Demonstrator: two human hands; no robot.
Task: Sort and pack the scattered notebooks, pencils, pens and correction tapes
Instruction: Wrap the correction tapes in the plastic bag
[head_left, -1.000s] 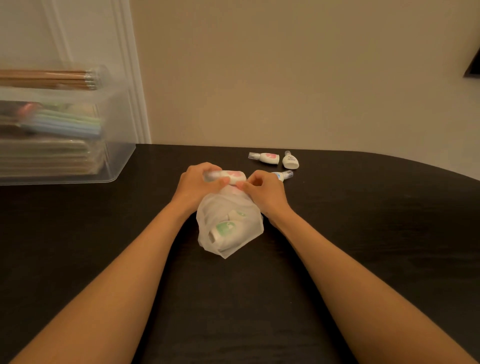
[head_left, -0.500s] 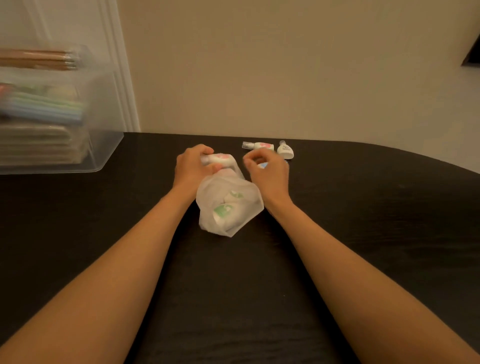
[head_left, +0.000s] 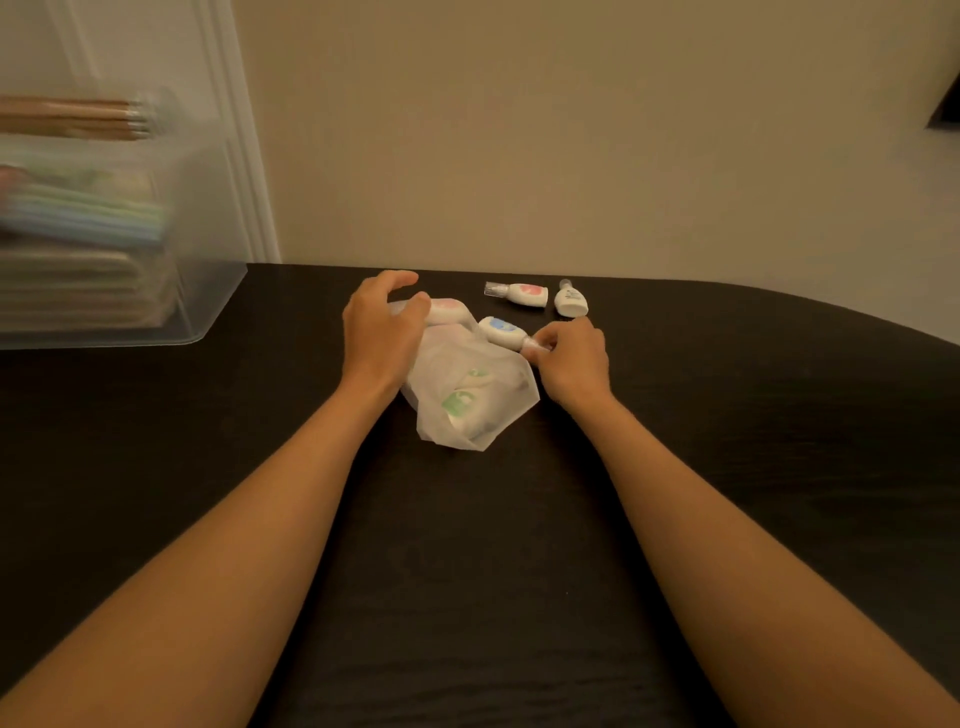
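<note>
Now the right hand (head_left: 571, 358) has left the bag's mouth and sits lower and further right. Its fingertips pinch the clear tip of the blue correction tape (head_left: 500, 331), which that hand hid half a second ago. The tape's body points away from the grip, up-left, beside the rim of the bag (head_left: 470, 421). The left hand (head_left: 382, 332) still curls round the pink correction tape (head_left: 449, 312) at the bag's mouth. A white correction tape (head_left: 570, 304) lies just beyond on the table (head_left: 727, 415).
</note>
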